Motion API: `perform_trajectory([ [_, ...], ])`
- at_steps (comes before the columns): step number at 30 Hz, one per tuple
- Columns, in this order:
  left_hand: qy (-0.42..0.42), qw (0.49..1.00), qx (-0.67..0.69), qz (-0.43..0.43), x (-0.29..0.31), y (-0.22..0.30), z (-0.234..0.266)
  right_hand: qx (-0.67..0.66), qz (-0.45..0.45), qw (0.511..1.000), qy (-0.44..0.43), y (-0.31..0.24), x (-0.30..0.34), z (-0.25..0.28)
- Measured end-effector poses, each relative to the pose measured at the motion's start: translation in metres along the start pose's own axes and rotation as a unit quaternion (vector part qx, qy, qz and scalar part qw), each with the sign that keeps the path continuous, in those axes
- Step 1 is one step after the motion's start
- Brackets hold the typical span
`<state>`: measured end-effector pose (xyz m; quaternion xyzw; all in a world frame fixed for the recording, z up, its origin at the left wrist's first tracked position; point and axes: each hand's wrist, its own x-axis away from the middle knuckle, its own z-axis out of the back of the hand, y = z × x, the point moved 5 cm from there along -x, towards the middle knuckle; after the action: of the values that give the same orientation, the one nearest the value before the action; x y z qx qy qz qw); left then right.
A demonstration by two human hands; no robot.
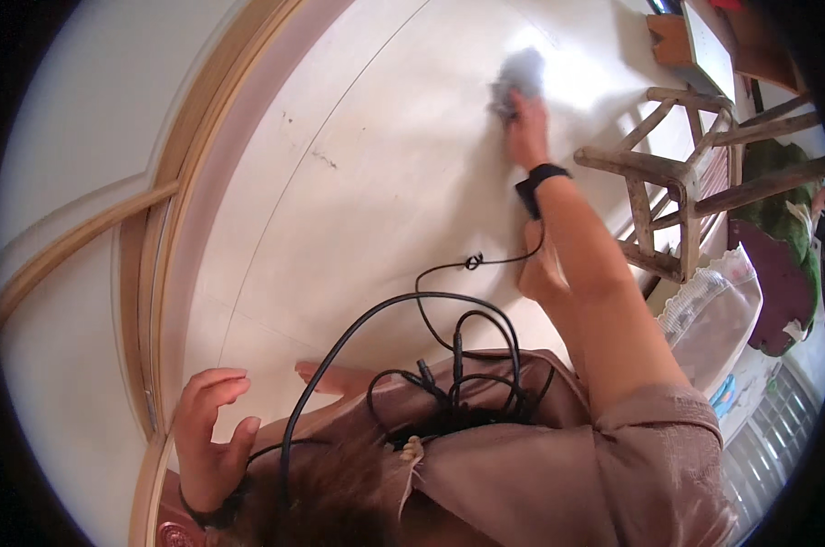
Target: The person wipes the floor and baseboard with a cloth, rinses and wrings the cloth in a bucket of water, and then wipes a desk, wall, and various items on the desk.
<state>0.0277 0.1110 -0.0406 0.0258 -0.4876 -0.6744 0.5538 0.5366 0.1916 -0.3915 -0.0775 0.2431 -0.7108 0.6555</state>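
My right hand (pixel 528 132) stretches far ahead, its fingers closed on a dark grey cloth (pixel 522 77) pressed to the pale floor (pixel 376 182). Motion smears the cloth and the fingertips. Around that wrist sits a black strap (pixel 540 185) with a thin cable running back from it. At the lower left, beside the wooden trim (pixel 162 301), my left hand (pixel 214 424) is raised with its fingers bent and apart, holding nothing. My bare feet (pixel 542 269) rest on the floor between the arms.
Black cables (pixel 403 301) loop across my lap. To the right a wooden stool (pixel 654 169) lies on its side, legs pointing right. Behind it are a pale lace-edged cloth (pixel 718 305) and a green and purple cloth (pixel 782 246). A white panelled door (pixel 75 237) bounds the left.
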Motion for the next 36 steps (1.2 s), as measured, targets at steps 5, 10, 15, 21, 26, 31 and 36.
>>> perform_trajectory([
  [5, 0.013, 0.999, -0.012, -0.038, -0.001, 0.017, 0.005, -0.008, 0.054, 0.995, -0.084, -0.191, 0.047, -0.067],
  [10, 0.006, 0.999, 0.000, -0.044, 0.004, 0.011, 0.004, -0.145, 0.144, 0.967, -0.154, -0.248, 0.034, -0.074],
  [15, 0.017, 0.999, 0.008, -0.031, 0.024, 0.009, 0.009, -0.129, 0.071, 0.989, 0.032, -0.184, 0.000, 0.023],
  [21, 0.016, 0.999, 0.004, -0.042, 0.018, 0.008, 0.011, 0.056, -0.099, 0.993, 0.015, -0.072, 0.137, 0.006],
  [26, 0.025, 0.999, -0.011, -0.028, 0.029, 0.009, 0.007, -0.015, 0.011, 0.993, -0.116, -0.225, 0.150, -0.064],
  [31, 0.034, 0.999, 0.006, -0.029, 0.032, 0.012, 0.002, -0.017, 0.137, 0.957, -0.256, -0.287, 0.137, -0.072],
  [36, 0.074, 0.997, -0.011, -0.004, 0.058, 0.015, 0.007, -0.027, 0.133, 0.979, -0.155, -0.208, 0.081, -0.058],
])
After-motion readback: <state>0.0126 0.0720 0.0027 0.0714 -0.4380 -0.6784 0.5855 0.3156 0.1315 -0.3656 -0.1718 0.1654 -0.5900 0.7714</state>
